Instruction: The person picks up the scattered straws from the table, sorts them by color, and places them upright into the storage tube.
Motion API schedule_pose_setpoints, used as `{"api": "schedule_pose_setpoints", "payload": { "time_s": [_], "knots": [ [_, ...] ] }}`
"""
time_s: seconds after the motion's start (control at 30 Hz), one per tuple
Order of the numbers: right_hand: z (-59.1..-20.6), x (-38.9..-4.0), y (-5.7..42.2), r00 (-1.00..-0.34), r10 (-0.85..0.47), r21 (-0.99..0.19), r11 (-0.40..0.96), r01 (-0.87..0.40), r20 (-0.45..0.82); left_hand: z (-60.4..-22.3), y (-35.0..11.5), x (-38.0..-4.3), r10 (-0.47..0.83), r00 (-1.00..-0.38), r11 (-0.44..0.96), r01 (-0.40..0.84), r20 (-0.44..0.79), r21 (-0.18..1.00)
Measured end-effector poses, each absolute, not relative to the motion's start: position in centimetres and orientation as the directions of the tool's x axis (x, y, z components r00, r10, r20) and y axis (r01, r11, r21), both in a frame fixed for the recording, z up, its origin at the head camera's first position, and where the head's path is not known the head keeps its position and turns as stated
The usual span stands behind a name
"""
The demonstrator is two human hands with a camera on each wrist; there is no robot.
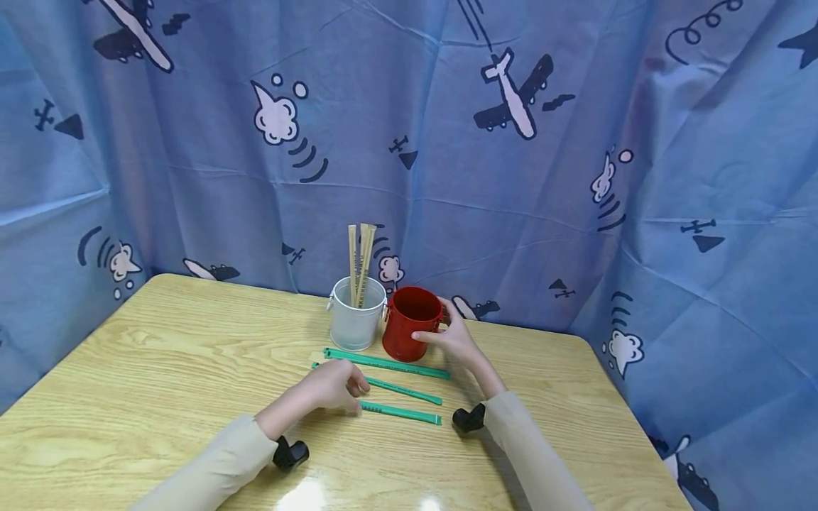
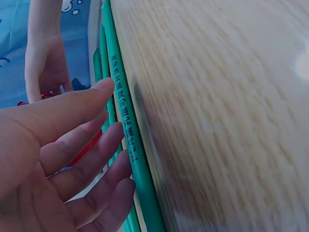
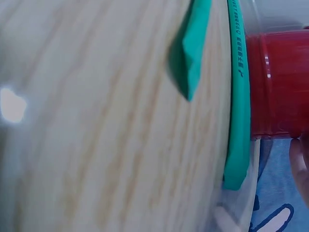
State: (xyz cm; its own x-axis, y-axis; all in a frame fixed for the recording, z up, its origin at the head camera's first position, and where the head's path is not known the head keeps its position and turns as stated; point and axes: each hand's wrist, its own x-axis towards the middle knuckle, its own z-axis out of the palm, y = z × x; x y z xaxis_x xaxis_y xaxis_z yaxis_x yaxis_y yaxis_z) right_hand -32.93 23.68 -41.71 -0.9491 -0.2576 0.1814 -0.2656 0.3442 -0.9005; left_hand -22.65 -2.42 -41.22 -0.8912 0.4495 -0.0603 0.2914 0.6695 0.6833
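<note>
My right hand [image 1: 452,336] grips the right side of a small red bucket [image 1: 401,336], thumb across its front and fingers round behind by the rim. The bucket stands upright on the table; in the right wrist view its red wall [image 3: 285,82] shows, with a fingertip at the edge. Three long green wrapped chopstick packets lie in front: the far one [image 1: 390,364], the middle one [image 1: 405,390] and the near one [image 1: 402,412]. Over the left ends of the nearer two is my left hand [image 1: 332,385]. Its fingers are loosely bent, the thumb tip overlapping the near packet [image 2: 126,116] in the left wrist view.
Left of the red bucket stands a white bucket [image 1: 351,330] holding several upright beige wrapped chopstick packets [image 1: 361,266]. A blue patterned curtain [image 1: 383,142] hangs behind the wooden table [image 1: 192,341]. The two buckets stand close together near the back edge.
</note>
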Motion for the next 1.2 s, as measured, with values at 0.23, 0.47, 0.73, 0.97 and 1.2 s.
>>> {"api": "schedule_pose_setpoints", "payload": {
  "time_s": [0.23, 0.47, 0.73, 0.97, 1.2],
  "knots": [
    [-39.9, -31.8, 23.3, -0.948, -0.291, -0.92, 0.32, -0.227, 0.132, -41.5, -1.8, -22.8, 0.469, -0.882, 0.674, 0.321, -0.051, 0.665],
    [-39.0, -30.9, 22.9, -0.946, -0.301, -0.926, 0.312, -0.214, 0.118, -41.8, -1.6, -22.8, 0.482, -0.874, 0.68, 0.33, -0.06, 0.655],
    [-39.1, -30.9, 23.0, -0.944, -0.302, -0.918, 0.322, -0.233, 0.134, -42.0, -1.5, -22.7, 0.515, -0.857, 0.662, 0.37, -0.037, 0.652],
    [-39.0, -30.7, 22.9, -0.941, -0.31, -0.907, 0.343, -0.244, 0.136, -41.7, -1.6, -22.3, 0.529, -0.848, 0.672, 0.395, -0.032, 0.627],
    [-38.9, -30.6, 23.0, -0.942, -0.306, -0.904, 0.35, -0.244, 0.136, -41.0, -1.9, -22.3, 0.541, -0.841, 0.662, 0.409, -0.023, 0.628]
  ]
}}
